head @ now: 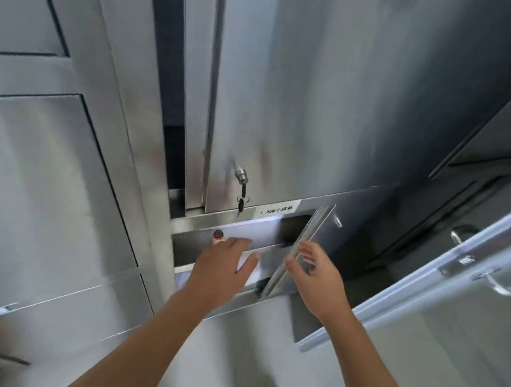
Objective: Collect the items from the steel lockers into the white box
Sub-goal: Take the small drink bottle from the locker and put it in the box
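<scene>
Reaching into the shiny steel locker (210, 219).
Right hand (314, 278) grips its thin steel door (310, 232) open; left hand (218, 269), fingers straight, nears the little red-topped thing (218, 236).

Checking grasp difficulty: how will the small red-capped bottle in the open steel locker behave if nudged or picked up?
The small red-capped bottle stands upright and looks narrow, so a brush from the left hand could tip it. It seems round, so it may roll on the smooth steel shelf.
</scene>
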Motion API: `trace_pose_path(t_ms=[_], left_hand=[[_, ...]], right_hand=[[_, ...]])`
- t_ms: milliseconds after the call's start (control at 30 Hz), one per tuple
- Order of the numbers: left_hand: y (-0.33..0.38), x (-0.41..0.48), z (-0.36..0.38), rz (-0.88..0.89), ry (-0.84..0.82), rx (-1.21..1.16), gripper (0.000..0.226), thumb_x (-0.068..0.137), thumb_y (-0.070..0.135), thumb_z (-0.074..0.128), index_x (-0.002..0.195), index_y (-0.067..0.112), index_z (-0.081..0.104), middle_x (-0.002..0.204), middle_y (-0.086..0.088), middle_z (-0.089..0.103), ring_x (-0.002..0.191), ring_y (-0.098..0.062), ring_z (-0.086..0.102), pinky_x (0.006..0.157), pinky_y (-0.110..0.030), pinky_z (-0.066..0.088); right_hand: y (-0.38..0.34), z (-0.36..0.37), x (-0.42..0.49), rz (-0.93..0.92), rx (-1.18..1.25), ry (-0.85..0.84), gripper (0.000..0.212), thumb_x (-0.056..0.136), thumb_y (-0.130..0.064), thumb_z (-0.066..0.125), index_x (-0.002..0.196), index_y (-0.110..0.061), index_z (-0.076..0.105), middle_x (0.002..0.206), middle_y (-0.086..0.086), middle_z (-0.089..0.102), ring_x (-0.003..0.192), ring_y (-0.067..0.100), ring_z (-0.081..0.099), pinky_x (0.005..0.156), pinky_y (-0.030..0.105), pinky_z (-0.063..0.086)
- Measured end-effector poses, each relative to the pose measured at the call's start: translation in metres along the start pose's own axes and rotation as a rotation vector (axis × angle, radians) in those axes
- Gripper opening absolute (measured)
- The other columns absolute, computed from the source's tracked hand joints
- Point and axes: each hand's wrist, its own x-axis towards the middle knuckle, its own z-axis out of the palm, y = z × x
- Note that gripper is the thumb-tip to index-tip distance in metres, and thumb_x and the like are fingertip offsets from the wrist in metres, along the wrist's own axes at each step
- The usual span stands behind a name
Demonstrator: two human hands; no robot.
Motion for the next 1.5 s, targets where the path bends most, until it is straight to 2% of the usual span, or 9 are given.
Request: trace_pose_path(t_ms=[100, 300, 500, 700, 867, 1033, 1233, 1367, 1500], left_hand=[[-0.013, -0.007, -0.010, 0.048, -0.039, -0.023, 0.047, 0.100, 0.051, 0.035, 0.132, 0.022, 0.054, 0.129, 0.000, 0.062, 0.121, -0.025, 0.054, 0.106, -0.042, 0.040], [-0.026, -0.023, -0.029, 0.167, -0.011, -0.042, 0.041, 0.101, 0.045, 0.039, 0.126, 0.018, 0.059, 0.119, -0.002, 0.067, 0.104, -0.024, 0.062, 0.107, -0.047, 0.038], [-0.032, -0.029, -0.045, 0.164, -0.035, -0.081, 0.043, 0.101, 0.045, 0.038, 0.129, 0.019, 0.058, 0.129, -0.002, 0.063, 0.118, -0.023, 0.056, 0.111, -0.044, 0.032], [-0.039, -0.027, -0.055, 0.120, -0.090, -0.036, 0.041, 0.102, 0.046, 0.035, 0.124, 0.018, 0.056, 0.115, -0.002, 0.064, 0.113, -0.028, 0.054, 0.091, -0.038, 0.046], [-0.041, -0.028, -0.057, 0.144, -0.095, 0.018, 0.044, 0.102, 0.047, 0.034, 0.132, 0.020, 0.053, 0.128, 0.001, 0.061, 0.120, -0.026, 0.053, 0.095, -0.037, 0.046], [-0.050, -0.030, -0.057, 0.170, -0.067, 0.089, 0.044, 0.102, 0.047, 0.035, 0.129, 0.019, 0.053, 0.132, -0.002, 0.060, 0.115, -0.025, 0.057, 0.089, -0.038, 0.048], [-0.068, -0.042, -0.057, 0.089, -0.021, 0.148, 0.052, 0.099, 0.053, 0.029, 0.141, 0.026, 0.044, 0.123, 0.001, 0.064, 0.097, -0.026, 0.063, 0.080, -0.035, 0.046], [-0.078, -0.051, -0.057, -0.004, 0.035, 0.111, 0.042, 0.099, 0.046, 0.042, 0.129, 0.020, 0.054, 0.115, -0.002, 0.066, 0.097, -0.028, 0.063, 0.080, -0.036, 0.047], [-0.075, -0.053, -0.049, -0.143, 0.046, 0.126, 0.048, 0.100, 0.049, 0.038, 0.136, 0.019, 0.050, 0.127, -0.002, 0.062, 0.111, -0.025, 0.060, 0.093, -0.037, 0.046]], right_hand=[[-0.011, 0.016, -0.017, 0.047, -0.055, 0.039, 0.055, 0.095, -0.046, 0.064, 0.143, -0.024, 0.050, 0.144, -0.004, 0.058, 0.131, 0.016, 0.055, 0.110, 0.036, 0.046], [-0.019, 0.028, -0.048, 0.101, -0.134, 0.140, 0.053, 0.094, -0.049, 0.064, 0.141, -0.031, 0.049, 0.140, -0.009, 0.059, 0.127, 0.010, 0.055, 0.099, 0.027, 0.043], [-0.030, 0.037, -0.056, 0.116, -0.179, 0.159, 0.053, 0.094, -0.051, 0.063, 0.141, -0.032, 0.049, 0.140, -0.009, 0.059, 0.127, 0.011, 0.055, 0.101, 0.030, 0.045], [-0.039, 0.038, -0.053, 0.101, -0.204, 0.161, 0.053, 0.094, -0.054, 0.062, 0.141, -0.035, 0.048, 0.142, -0.011, 0.058, 0.128, 0.009, 0.054, 0.099, 0.026, 0.042], [-0.039, 0.042, -0.052, 0.117, -0.183, 0.167, 0.056, 0.093, -0.056, 0.062, 0.142, -0.035, 0.047, 0.144, -0.011, 0.057, 0.131, 0.012, 0.054, 0.104, 0.033, 0.045], [-0.035, 0.053, -0.051, 0.108, -0.168, 0.126, 0.055, 0.095, -0.054, 0.061, 0.143, -0.032, 0.047, 0.143, -0.009, 0.057, 0.130, 0.013, 0.054, 0.102, 0.030, 0.044], [-0.038, 0.071, -0.033, 0.069, -0.064, 0.038, 0.053, 0.096, -0.045, 0.064, 0.143, -0.025, 0.049, 0.144, -0.004, 0.057, 0.129, 0.016, 0.055, 0.105, 0.036, 0.045], [-0.042, 0.092, -0.017, -0.006, 0.003, -0.031, 0.050, 0.096, -0.040, 0.065, 0.141, -0.024, 0.051, 0.140, -0.004, 0.059, 0.118, 0.009, 0.054, 0.104, 0.033, 0.045], [-0.035, 0.102, 0.000, -0.050, 0.061, -0.136, 0.048, 0.096, -0.038, 0.067, 0.139, -0.024, 0.052, 0.136, -0.005, 0.060, 0.123, 0.014, 0.056, 0.108, 0.042, 0.047]])
